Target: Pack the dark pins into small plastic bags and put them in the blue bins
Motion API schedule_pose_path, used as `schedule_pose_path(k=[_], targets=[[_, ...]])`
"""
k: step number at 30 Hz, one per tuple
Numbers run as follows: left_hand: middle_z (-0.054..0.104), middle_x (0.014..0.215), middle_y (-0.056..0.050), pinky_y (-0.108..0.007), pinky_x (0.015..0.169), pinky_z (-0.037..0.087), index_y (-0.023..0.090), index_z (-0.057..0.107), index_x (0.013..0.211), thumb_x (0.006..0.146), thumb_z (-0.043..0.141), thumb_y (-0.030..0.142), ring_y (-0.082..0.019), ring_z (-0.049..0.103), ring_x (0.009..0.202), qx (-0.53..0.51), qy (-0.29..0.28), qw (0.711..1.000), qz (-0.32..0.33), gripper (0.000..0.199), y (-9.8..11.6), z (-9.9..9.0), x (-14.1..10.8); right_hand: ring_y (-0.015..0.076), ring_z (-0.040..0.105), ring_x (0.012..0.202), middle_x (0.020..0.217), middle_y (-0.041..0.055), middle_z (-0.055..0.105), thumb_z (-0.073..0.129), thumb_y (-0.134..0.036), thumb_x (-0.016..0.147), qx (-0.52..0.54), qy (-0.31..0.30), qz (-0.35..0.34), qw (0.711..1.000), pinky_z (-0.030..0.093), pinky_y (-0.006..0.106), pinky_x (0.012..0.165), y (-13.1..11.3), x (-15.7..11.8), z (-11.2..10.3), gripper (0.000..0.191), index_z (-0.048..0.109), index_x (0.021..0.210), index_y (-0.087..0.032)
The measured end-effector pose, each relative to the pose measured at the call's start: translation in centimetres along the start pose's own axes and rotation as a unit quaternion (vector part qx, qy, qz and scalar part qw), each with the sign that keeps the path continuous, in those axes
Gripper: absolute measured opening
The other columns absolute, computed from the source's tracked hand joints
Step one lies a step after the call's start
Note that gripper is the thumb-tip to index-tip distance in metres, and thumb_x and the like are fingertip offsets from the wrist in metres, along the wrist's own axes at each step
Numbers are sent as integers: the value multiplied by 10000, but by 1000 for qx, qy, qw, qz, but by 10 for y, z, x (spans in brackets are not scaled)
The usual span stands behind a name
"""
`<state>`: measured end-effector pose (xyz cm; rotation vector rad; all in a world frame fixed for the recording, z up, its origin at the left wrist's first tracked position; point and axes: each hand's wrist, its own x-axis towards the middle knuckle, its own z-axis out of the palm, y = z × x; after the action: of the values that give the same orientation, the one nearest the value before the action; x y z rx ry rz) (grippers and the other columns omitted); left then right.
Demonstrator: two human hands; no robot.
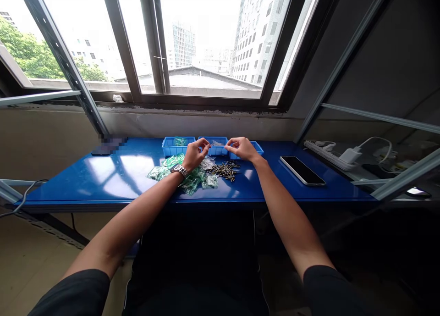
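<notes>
My left hand (pixel 195 154), with a metal watch (pixel 179 169) on its wrist, is raised over a pile of green and clear plastic packets (pixel 190 184). Its thumb and fingers are pinched together. Facing it, my right hand (pixel 241 148) also has thumb and forefinger pinched, above a heap of small black and brass-coloured pins (pixel 225 170). Whatever the fingertips hold is too small to make out. Behind the hands stands a blue bin (pixel 222 152) with pale contents. The left blue bin (pixel 167 150) contains green packets; my right hand partly hides another blue bin (pixel 257 147).
A smartphone (pixel 302 170) lies on the blue table (pixel 134 174) at the right. Beyond it are a white charger (pixel 350 155) and a power strip (pixel 326 156). A dark, partly blurred object (pixel 108 146) sits at the back left. Metal shelf posts flank the table.
</notes>
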<state>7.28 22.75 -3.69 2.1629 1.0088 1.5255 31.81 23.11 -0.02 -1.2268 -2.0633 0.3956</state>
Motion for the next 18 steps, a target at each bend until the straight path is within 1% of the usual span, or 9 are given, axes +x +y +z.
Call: schedule_pose_path(k=[3,7,11,15,18], targets=[[702,748,-36,-270,611,473,184,679,837,945,590,309,-146,622,621,1,5,1000,1,188,-1,0,0,128,484,554,614,4,604,692,-490,856,-2,-33,-14,999,354,274,562,-4,-1,7,328,756,837,-169],[692,712,-30,-264,594,466,182,676,833,943,591,302,-148,623,618,1,2,1000,-1,183,-1,1,1,133,499,592,666,28,634,701,-461,859,-25,-55,-24,998,360,285,591,-6,1,13,310,773,821,-161],[692,703,-22,-260,592,460,186,673,834,946,589,291,-148,622,622,13,0,1000,5,176,-2,1,1,122,453,570,636,13,594,683,-443,884,-33,-71,-21,997,339,291,588,-6,0,18,309,765,824,-151],[694,718,-14,-262,607,450,191,671,834,939,600,248,-144,608,634,41,-3,999,17,139,-3,1,0,115,435,563,601,-8,552,689,-415,882,-45,-75,-30,996,318,289,586,-4,2,26,283,748,796,-152],[703,747,-13,-277,659,464,193,674,848,940,611,207,-151,609,683,73,-6,997,36,112,-2,0,0,105,394,530,550,-34,498,683,-390,888,-36,-62,-52,996,304,286,572,-8,4,25,260,738,800,-151]])
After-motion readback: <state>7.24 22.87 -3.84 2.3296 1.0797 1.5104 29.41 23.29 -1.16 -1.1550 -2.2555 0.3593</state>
